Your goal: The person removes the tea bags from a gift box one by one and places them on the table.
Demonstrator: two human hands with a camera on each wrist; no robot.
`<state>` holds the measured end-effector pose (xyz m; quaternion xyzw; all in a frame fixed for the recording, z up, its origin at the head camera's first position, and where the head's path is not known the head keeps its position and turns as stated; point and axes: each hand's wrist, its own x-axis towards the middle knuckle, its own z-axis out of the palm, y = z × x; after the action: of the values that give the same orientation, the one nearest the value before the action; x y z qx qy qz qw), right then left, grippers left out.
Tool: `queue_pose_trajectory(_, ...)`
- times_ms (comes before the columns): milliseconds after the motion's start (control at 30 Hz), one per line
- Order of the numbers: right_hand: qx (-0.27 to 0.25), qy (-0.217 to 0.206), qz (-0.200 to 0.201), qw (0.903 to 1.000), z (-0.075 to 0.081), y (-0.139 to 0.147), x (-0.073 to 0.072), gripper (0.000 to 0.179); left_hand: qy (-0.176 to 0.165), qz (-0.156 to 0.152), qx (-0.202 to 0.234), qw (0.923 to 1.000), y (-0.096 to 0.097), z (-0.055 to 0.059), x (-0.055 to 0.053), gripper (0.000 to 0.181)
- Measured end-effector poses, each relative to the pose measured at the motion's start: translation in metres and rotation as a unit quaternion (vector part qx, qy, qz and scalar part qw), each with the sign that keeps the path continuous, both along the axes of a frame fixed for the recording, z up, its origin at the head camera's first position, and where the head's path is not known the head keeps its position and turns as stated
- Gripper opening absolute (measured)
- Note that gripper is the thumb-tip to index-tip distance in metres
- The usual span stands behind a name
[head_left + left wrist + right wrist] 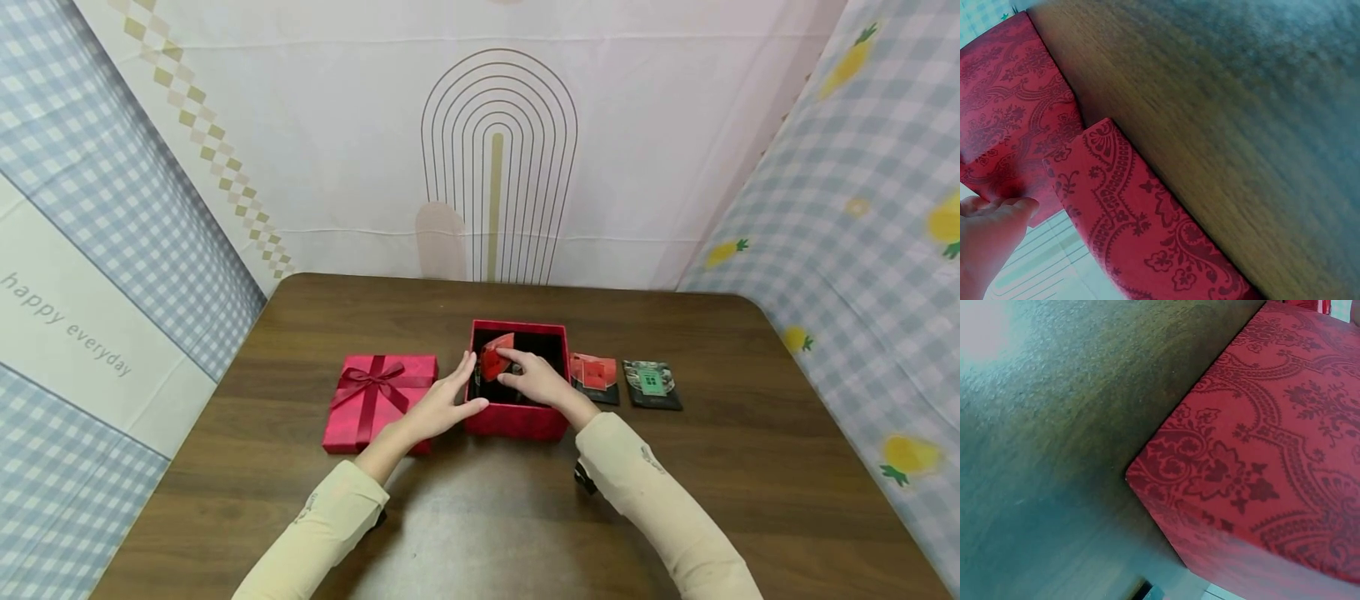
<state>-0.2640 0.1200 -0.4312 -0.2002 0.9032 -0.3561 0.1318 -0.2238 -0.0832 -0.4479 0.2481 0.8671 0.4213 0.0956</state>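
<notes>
A red gift box [517, 422] with a black inside stands uncovered on the table; its patterned sides fill much of both wrist views. My right hand [542, 383] reaches over its front right and pinches a red packet [492, 362] inside the rim. The packet stands tilted at the left part of the box. Against the box's left side rests my left hand [441, 406], fingers extended; the left wrist view shows its fingers [1019, 206] at the lower part of the box wall. Left of that hand lies the red lid [401, 392] with a ribbon bow.
Two flat packets lie right of the box, a red and black one [595, 377] closest and a black and green one [652, 383] further right. The brown wooden table [712, 467] ends at a cloth backdrop [630, 167].
</notes>
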Motion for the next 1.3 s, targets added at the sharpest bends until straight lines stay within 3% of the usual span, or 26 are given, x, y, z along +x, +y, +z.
queue_pose_trajectory(267, -0.041, 0.026, -0.023, 0.9985, 0.010, 0.008, 0.004, 0.052, 0.000, 0.003, 0.002, 1.0000, 0.000, 0.001, 0.000, 0.075)
queue_pose_trajectory(433, -0.087, 0.012, -0.049, 0.9949, 0.016, 0.018, 0.008, 0.052, -0.006, 0.003, 0.002, 1.0000, -0.001, 0.000, -0.001, 0.075)
queue_pose_trajectory(767, -0.210, -0.033, -0.072, 0.9745, 0.027, 0.042, 0.016, 0.053, 0.005, 0.004, -0.001, 1.0000, 0.000, 0.000, 0.000, 0.077)
queue_pose_trajectory(1067, -0.253, -0.047, -0.105, 0.9606, 0.023, 0.066, 0.021, 0.052, 0.011, 0.006, -0.007, 0.9999, 0.000, -0.002, 0.000, 0.077)
queue_pose_trajectory(1300, -0.260, -0.053, -0.127, 0.9557, 0.021, 0.086, 0.026, 0.052, 0.013, 0.005, -0.009, 0.9999, 0.001, -0.002, 0.000, 0.077)
